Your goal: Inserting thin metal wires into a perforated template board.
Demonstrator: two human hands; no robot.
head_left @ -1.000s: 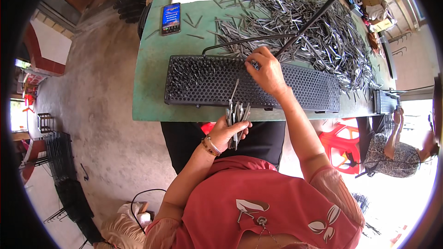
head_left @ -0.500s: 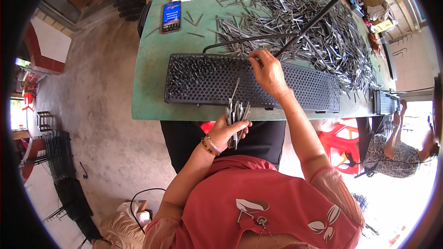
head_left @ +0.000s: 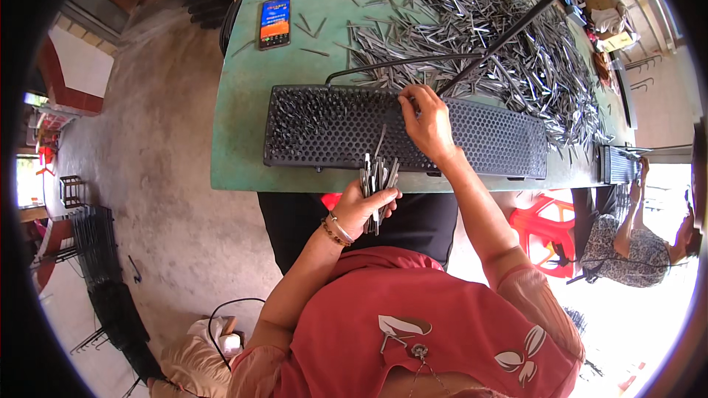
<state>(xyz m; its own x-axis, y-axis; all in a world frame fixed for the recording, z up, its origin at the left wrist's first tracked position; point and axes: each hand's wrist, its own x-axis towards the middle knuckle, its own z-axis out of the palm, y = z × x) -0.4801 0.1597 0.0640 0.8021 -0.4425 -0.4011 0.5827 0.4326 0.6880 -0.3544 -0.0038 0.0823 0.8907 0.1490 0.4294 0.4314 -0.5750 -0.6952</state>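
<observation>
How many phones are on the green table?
1: a phone with a lit screen lies flat near the green table's far left corner. The metal pin pile could hide more.

**Metal pins, held and loose, and a perforated tray**

A bundle of thin grey metal pins [head_left: 376, 180] stands roughly upright in the left hand [head_left: 361, 206], fanned slightly, just off the table's near edge. The long black perforated tray [head_left: 487, 140] lies flat along the near side of the green table; its left part is filled with inserted pins, its right part shows open holes. The right hand [head_left: 426, 121] rests on the tray's middle, fingertips at its far edge. A large loose heap of pins [head_left: 509, 51] sprawls beyond the tray.
</observation>
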